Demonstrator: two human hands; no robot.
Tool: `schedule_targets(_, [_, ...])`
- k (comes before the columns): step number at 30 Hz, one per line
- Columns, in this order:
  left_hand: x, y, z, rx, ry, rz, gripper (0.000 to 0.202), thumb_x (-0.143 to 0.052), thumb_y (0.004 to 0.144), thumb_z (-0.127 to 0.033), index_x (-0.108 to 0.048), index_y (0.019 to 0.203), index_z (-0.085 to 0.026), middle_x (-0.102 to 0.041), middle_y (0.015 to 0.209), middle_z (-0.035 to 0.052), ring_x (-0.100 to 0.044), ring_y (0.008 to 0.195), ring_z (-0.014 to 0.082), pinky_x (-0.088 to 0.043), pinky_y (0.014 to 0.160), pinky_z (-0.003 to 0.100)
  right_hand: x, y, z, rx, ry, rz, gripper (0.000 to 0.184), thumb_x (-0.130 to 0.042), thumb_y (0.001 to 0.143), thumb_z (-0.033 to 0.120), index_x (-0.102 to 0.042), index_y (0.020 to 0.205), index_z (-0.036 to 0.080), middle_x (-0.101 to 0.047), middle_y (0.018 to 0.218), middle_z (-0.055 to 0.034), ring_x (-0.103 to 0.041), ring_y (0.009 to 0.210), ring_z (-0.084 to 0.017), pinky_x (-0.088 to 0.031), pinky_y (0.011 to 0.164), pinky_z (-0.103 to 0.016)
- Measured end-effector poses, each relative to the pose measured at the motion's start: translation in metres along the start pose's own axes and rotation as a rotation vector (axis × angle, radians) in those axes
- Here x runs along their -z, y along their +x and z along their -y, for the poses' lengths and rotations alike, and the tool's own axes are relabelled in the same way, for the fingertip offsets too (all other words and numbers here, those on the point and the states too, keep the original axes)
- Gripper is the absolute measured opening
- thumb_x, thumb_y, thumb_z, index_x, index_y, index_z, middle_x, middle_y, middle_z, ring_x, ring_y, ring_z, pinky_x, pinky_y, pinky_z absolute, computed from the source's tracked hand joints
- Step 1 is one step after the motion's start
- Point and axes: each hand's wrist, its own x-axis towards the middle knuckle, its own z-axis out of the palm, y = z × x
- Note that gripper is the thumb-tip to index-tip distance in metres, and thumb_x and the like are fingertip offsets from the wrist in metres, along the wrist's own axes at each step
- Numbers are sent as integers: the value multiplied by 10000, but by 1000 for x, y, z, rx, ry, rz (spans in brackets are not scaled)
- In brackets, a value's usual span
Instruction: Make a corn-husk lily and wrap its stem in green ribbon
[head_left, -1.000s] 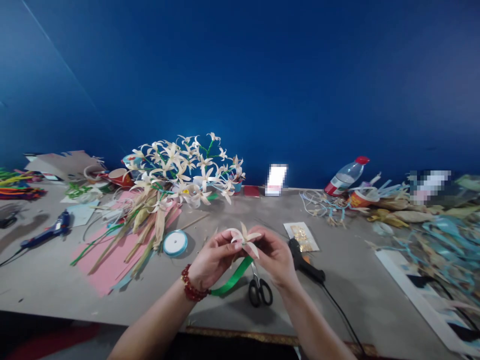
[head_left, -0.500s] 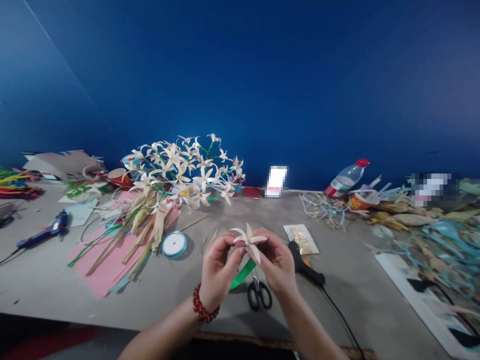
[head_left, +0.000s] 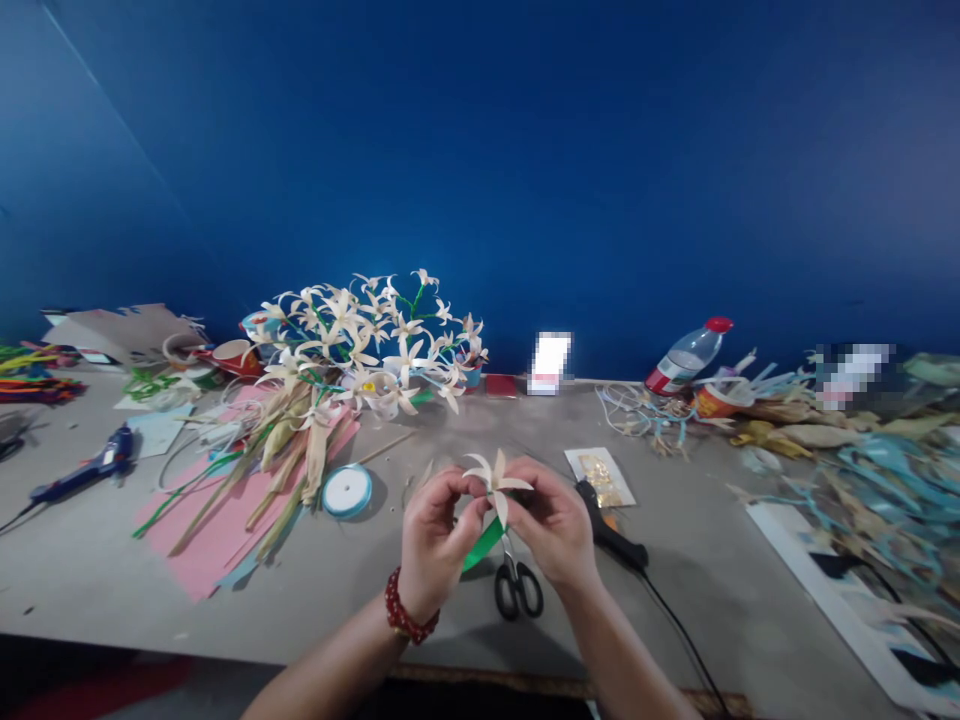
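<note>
Between both hands is a cream-white artificial flower with several narrow, pointed petals. My left hand, a red beaded bracelet at its wrist, pinches it low at the base. From the other side my right hand has its fingers closed at the same spot; the stem is hidden by the fingers. A strip of green tape hangs below the flower between the hands. Under it, black-handled scissors lie on the grey table.
A black glue gun with its cord lies just right of my right hand, near a packet of gold bits. Left are a ribbon spool, pink paper and a blue glue gun. White flowers and a bottle stand behind.
The flower has turned slightly between my fingers, its front petal now pointing more straight down. Both hands stay almost in place, and the view has shifted a little.
</note>
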Motion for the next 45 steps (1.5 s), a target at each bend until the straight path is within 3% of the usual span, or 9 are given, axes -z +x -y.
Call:
schedule_targets(5, [-1, 3, -6, 143, -166, 38, 135, -711, 798, -298, -662, 782, -174, -655, 743, 30, -581, 675, 151, -470, 655, 242, 1, 2, 6, -12, 18, 12, 81, -675, 807, 177, -619, 758, 209, -614, 778, -13, -576, 725, -159, -459, 637, -252])
schedule_targets(9, [2, 5, -6, 151, -173, 44, 159, -721, 800, -325, -678, 786, -173, -659, 761, 34, -571, 697, 152, -468, 681, 245, -2, 3, 9, -53, 26, -15, 84, -677, 807, 225, -608, 767, 199, -615, 742, -7, -564, 665, -146, -457, 600, -242])
schedule_targets(20, [15, 6, -1, -116, 48, 75, 15, -689, 818, -193, -702, 811, -196, -656, 785, 42, -579, 806, 189, -445, 785, 286, -6, 3, 17, -17, -113, -12, 88, -643, 830, 246, -614, 760, 200, -617, 718, -11, -559, 661, -156, -453, 619, -262])
schedule_targets(29, [19, 9, -1, 80, -109, 140, 80, -692, 834, -256, -684, 822, -177, -662, 797, 35, -580, 743, 158, -450, 718, 254, 2, 9, 18, 25, -116, 111, 97, -658, 843, 247, -619, 767, 202, -639, 743, -15, -570, 699, -163, -444, 640, -268])
schedule_targets(34, [21, 8, 9, 134, -185, 132, 94, -684, 847, -268, -673, 843, -175, -648, 797, 22, -578, 724, 141, -459, 714, 248, -3, 9, 18, 26, -103, 68, 91, -671, 844, 236, -621, 779, 196, -637, 734, -11, -552, 665, -146, -430, 612, -259])
schedule_targets(41, [19, 8, 5, -31, 32, 38, 121, -695, 825, -289, -674, 820, -170, -690, 811, 49, -630, 781, 184, -516, 732, 283, -10, 10, 18, 93, -76, 20, 74, -660, 825, 154, -623, 776, 195, -634, 753, -8, -572, 685, -148, -439, 639, -262])
schedule_targets(45, [19, 11, -4, -172, 130, 91, 70, -687, 826, -251, -673, 809, -184, -696, 787, 41, -642, 788, 192, -512, 719, 286, -10, 8, 19, 76, -77, 7, 87, -672, 829, 162, -613, 776, 198, -639, 762, -12, -589, 703, -153, -450, 659, -267])
